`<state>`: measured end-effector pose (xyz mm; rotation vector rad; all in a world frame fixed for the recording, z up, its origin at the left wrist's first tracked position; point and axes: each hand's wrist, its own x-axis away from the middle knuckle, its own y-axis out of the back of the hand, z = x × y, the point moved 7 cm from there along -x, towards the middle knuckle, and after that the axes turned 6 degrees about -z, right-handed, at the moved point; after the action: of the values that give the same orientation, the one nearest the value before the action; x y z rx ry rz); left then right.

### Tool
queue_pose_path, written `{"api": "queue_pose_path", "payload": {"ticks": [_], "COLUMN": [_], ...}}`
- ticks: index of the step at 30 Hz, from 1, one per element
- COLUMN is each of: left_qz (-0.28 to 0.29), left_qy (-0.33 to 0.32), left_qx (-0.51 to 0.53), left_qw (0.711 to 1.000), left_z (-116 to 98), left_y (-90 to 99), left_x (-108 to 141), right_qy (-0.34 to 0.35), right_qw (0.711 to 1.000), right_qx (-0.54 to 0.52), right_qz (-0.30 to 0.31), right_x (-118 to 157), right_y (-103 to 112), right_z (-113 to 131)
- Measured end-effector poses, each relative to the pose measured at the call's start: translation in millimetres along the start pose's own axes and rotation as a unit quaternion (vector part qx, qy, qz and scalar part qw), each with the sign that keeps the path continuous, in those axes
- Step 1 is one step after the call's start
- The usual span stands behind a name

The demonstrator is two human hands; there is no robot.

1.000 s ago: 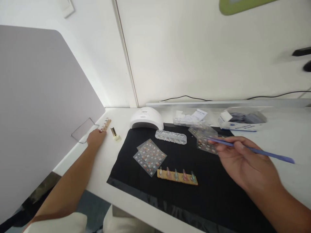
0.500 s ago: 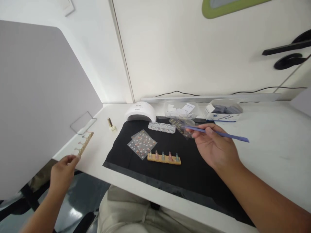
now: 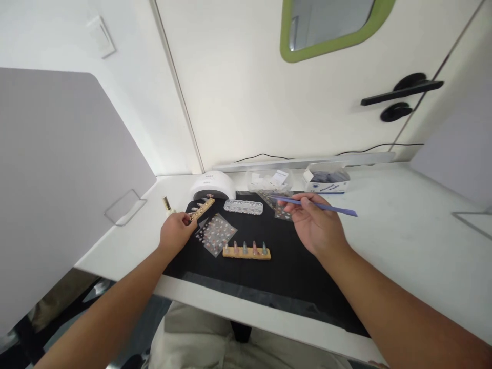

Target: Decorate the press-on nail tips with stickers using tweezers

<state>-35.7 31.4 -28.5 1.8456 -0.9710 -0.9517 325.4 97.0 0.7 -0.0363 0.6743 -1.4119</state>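
My left hand [image 3: 177, 233] is closed on the end of a gold nail tip stand [image 3: 202, 209], tilted, with several nail tips on it. It is over the left of the black mat, in front of the lamp. My right hand [image 3: 317, 223] pinches a slim purple pair of tweezers [image 3: 334, 208], its thin tips pointing left over the mat's back right. Lying on the mat are a second stand [image 3: 246, 253] with several glittery pink, grey and teal nail tips, sticker sheets [image 3: 219, 236] and a clear case of small decorations [image 3: 243, 207]. More sticker sheets [image 3: 283, 212] lie partly hidden behind my right hand.
A white nail lamp [image 3: 213, 182] stands at the mat's back left, with a polish bottle [image 3: 167, 205] beside it. Behind the black mat [image 3: 292, 287] are a clear tray [image 3: 265, 180] of white pieces and an open box of pads [image 3: 327, 179]. Grey panels flank the white table.
My left hand has brought the gold stand rightward from the table's left edge to over the mat. My right hand still holds the tweezers near the same spot. The view has shifted.
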Motion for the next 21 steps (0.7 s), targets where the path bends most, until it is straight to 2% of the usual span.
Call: {"api": "queue_pose_path", "payload": {"ticks": [5,11,21], "left_qz": [0.006,0.012,0.015], "left_qy": [-0.003,-0.008,-0.013], "left_qx": [-0.033,-0.065,-0.073], "left_qw": [0.999,0.998,0.997], "left_z": [-19.0,-39.5,-46.0], "left_y": [-24.0,-49.4,-60.0], "left_x": [-37.7,-71.5,-89.7], "right_qy": [-0.005,-0.015,-0.032], "right_qw": [1.000,1.000,0.999], "right_qx": [-0.002,-0.014,-0.011], "right_qz": [0.001,0.004,0.017], "right_x": [-3.8,-2.0,4.8], "right_y": [6.7,8.1,5.9], "right_z": [-1.2,-7.4,-9.2]}}
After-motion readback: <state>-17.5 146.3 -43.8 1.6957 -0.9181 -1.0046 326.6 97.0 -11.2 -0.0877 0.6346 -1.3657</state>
